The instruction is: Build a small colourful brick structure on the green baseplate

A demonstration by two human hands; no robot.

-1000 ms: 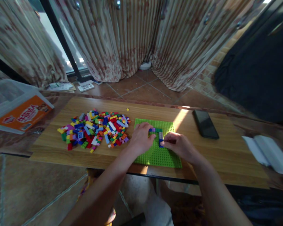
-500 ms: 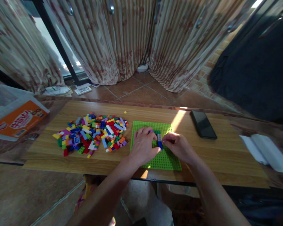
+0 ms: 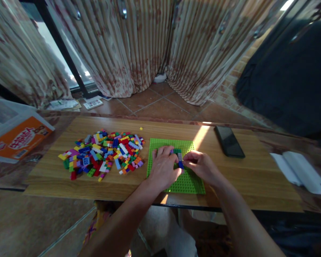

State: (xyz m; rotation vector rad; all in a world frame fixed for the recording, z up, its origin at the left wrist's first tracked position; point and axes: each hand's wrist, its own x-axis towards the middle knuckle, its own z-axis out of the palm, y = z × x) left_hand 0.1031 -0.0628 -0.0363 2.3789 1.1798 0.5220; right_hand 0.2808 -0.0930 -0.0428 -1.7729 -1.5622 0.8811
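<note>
Your left hand flanks the bricks on the plate at nine o'clock, right hand at three, grips unclear.

plastic box: cut by left edge | baseplate: partly behind left hand | right hand: grip unclear

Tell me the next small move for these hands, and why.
Probably press the blue brick down with the right hand: its fingertips are right at the brick's side, and the left hand, over the green board, seems well placed to steady things.
</note>
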